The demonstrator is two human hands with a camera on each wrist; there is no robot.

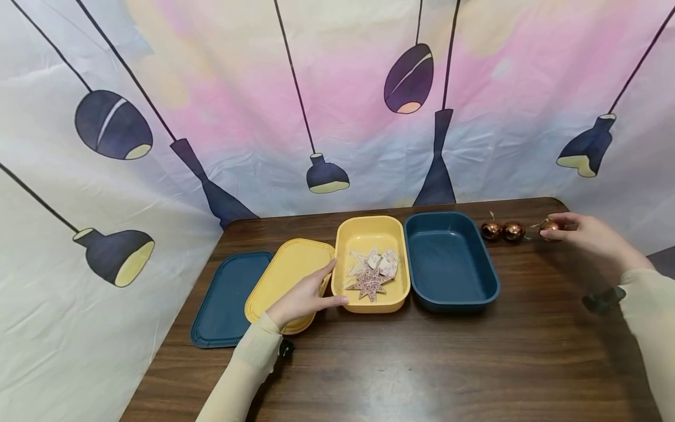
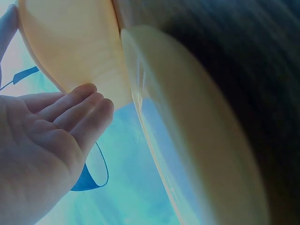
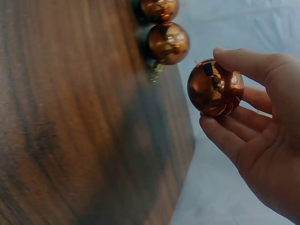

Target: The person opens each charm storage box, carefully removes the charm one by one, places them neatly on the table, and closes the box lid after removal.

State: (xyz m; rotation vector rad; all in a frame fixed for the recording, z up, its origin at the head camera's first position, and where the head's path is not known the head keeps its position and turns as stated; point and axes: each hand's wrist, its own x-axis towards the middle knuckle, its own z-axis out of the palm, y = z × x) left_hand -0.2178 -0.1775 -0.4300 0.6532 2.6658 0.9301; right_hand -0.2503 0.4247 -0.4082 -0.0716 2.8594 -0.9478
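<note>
In the head view, my right hand pinches a shiny copper Christmas bauble between thumb and fingers at the table's far right. Two more copper baubles, one nearer and one farther left, lie beside it. My left hand touches the left side of a yellow container, its fingers fairly straight in the left wrist view. Inside the container are a glittery pinkish star ornament and some whitish ornaments. Right of it stands a dark blue container with nothing visible inside.
A yellow lid partly overlaps a dark blue lid on the left of the brown wooden table. Behind the table hangs a cloth printed with lamps.
</note>
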